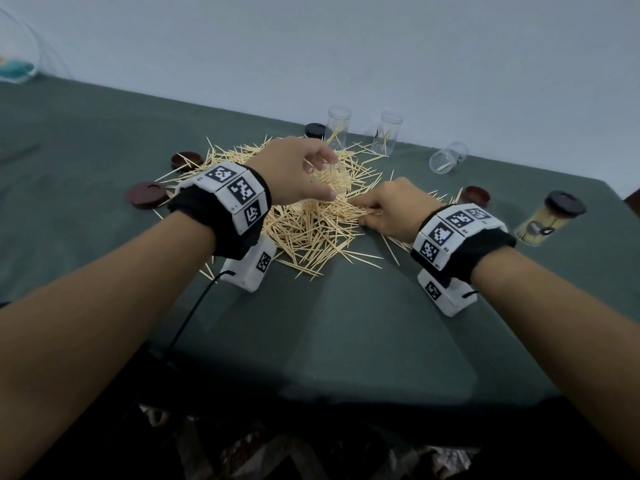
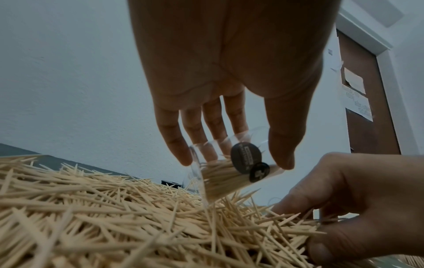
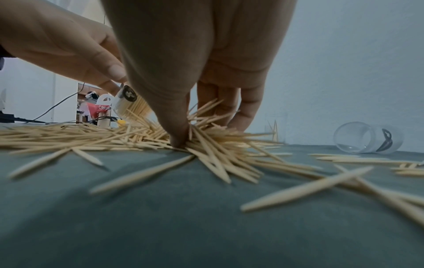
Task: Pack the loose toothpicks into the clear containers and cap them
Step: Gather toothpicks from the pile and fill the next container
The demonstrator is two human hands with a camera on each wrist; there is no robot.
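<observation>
A big pile of loose toothpicks [image 1: 311,233] lies on the green cloth. My left hand [image 1: 323,178] grips a clear container [image 2: 218,179] by its sides, tilted over the pile and partly filled with toothpicks; that container [image 3: 128,104] also shows in the right wrist view. My right hand [image 1: 363,211] is down on the right edge of the pile. Its thumb [image 3: 180,137] and fingers pinch a bunch of toothpicks [image 3: 213,145] against the cloth. Two clear containers [image 1: 337,131] [image 1: 386,133] stand uncapped at the back with a few toothpicks inside.
Another clear container [image 1: 448,157] lies on its side at the back right. A full capped container [image 1: 547,220] leans at the far right. Loose caps lie around the pile: brown ones [image 1: 187,160] [image 1: 145,195] [image 1: 475,195] and a black one [image 1: 315,129]. The table's front edge [image 1: 311,403] is near.
</observation>
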